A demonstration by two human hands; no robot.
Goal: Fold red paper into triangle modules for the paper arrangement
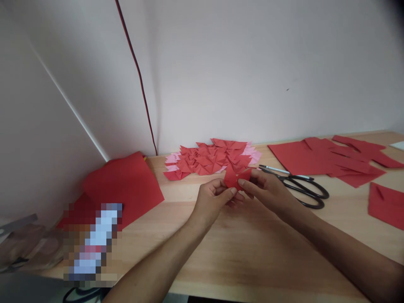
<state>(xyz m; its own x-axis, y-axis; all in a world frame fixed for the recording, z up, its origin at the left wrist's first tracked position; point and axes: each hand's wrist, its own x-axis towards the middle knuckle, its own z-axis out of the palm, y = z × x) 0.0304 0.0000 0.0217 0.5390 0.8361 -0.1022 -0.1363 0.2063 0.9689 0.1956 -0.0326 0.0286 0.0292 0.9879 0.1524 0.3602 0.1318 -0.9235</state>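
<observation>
A small folded red paper piece [235, 177] is pinched between both hands above the wooden table [240, 248]. My left hand [213, 197] grips its lower left side with thumb and fingers closed. On its right edge my right hand [268, 189] has its thumb and forefinger pressed together. Just behind the hands lies a pile of several folded red and pink paper pieces [213, 159].
Black-handled scissors [301, 187] lie right of my right hand. Red paper sheets [341, 160] spread at the back right, another red sheet [386, 205] at the right edge, and a large red sheet [121, 187] at the left. A dark cord [139, 75] runs down the wall.
</observation>
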